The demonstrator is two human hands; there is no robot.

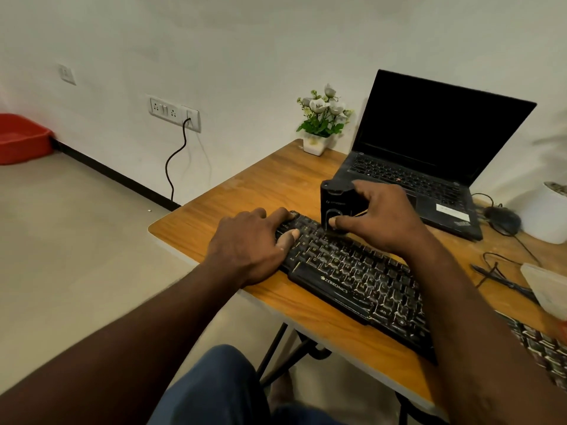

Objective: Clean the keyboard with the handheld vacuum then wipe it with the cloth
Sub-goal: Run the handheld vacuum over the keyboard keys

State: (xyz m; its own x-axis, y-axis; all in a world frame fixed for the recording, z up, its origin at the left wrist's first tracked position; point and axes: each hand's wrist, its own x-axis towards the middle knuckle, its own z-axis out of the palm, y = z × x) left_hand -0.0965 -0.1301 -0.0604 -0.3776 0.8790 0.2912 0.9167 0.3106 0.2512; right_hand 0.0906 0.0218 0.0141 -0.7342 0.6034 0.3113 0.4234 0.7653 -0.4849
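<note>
A black Zebronics keyboard (356, 280) lies slantwise on the wooden table (260, 185). Its keys look dusty. My right hand (383, 219) grips a small black handheld vacuum (336, 204) that stands upright on the keyboard's far left corner, thumb on its front and fingers over its top. My left hand (251, 243) rests on the keyboard's left end with its fingers laid flat over the keys. A pale cloth-like thing (549, 289) lies at the table's right edge, partly cut off.
An open black laptop (429, 154) stands behind the keyboard. A white pot of flowers (319, 124) sits at the back corner. A mouse (503, 219), cables and a white pot (549, 213) are on the right. A second keyboard (540, 348) shows at the lower right.
</note>
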